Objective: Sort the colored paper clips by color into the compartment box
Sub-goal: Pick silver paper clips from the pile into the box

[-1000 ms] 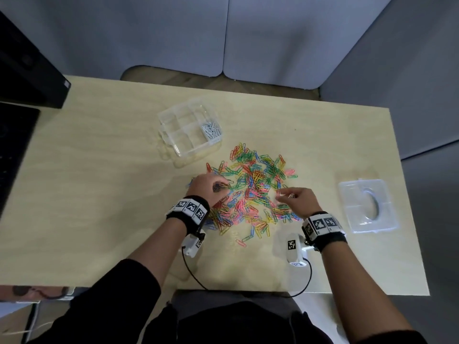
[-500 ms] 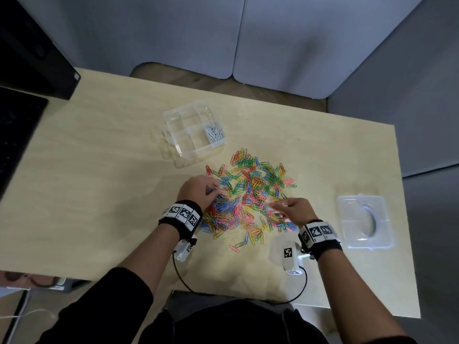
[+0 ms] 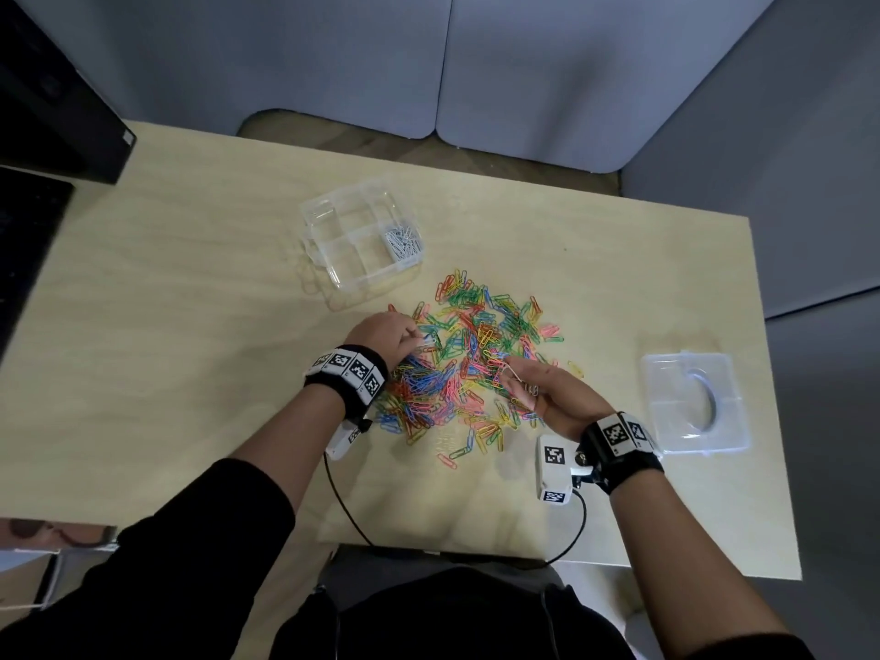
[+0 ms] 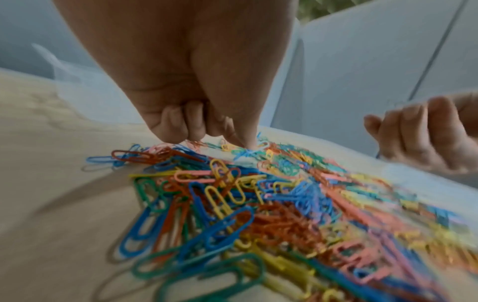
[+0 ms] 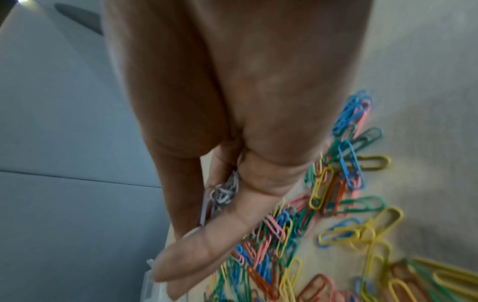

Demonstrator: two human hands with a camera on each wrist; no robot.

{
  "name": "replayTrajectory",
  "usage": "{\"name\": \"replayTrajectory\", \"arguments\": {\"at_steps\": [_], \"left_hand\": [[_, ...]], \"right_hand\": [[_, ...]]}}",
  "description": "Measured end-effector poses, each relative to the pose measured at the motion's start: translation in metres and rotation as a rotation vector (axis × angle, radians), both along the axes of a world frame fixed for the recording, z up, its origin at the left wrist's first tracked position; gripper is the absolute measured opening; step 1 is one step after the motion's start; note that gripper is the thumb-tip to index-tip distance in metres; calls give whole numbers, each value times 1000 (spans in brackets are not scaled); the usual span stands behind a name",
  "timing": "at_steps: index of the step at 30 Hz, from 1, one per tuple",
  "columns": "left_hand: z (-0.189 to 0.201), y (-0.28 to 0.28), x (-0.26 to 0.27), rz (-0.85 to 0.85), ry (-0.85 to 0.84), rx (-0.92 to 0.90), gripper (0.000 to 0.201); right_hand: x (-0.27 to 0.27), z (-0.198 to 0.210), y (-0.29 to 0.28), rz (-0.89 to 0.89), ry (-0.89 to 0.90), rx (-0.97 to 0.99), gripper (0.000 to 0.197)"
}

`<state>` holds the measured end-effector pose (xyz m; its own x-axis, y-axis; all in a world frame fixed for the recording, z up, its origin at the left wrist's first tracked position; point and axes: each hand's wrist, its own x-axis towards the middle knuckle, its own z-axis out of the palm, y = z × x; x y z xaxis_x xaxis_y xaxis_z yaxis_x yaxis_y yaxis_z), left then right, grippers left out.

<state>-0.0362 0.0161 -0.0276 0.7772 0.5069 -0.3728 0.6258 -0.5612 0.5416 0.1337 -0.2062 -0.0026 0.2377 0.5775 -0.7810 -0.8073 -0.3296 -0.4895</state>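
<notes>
A heap of colored paper clips (image 3: 476, 364) lies mid-table. Behind it on the left stands the clear compartment box (image 3: 333, 221), with white clips (image 3: 404, 240) in its right middle compartment. My left hand (image 3: 390, 338) is at the heap's left edge with curled fingers. Its fingertips (image 4: 248, 143) pinch down on a white clip (image 4: 264, 144) in the heap. My right hand (image 3: 538, 388) hovers over the heap's right side. It holds a bunch of white clips (image 5: 222, 194) between thumb and fingers.
The box's clear lid (image 3: 690, 402) lies flat at the right side of the table. A black keyboard (image 3: 24, 240) and a dark monitor base (image 3: 57, 111) sit at the far left. Wrist camera cables (image 3: 352, 516) trail toward the near table edge.
My right hand has lifted off the heap and turned, showing white clips in its grip. My left hand has stayed at the heap's left edge, working its fingertips into the clips.
</notes>
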Motion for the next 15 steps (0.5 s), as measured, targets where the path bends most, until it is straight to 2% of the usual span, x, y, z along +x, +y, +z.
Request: {"name": "replayTrajectory", "arguments": {"at_steps": [4,7,9,13,15], "left_hand": [[-4,-1,-12,191,-142,-195,14],[-6,-1,-24,259,-129,-308,24],[-7,0,-30,237,-90,-348,26],[-4,0,-37,186,-86,-369,15],[-4,1,-38,194,-91,-342,11]], "right_hand": [[-10,2,17,46,25,57,28],[-19,-4,39,173,-71,28,25],[-27,-6,56,285,-240,-14,24],[-42,-8,87,556,-806,-129,20],[-44,-10,96,642,-964,-185,21]]}}
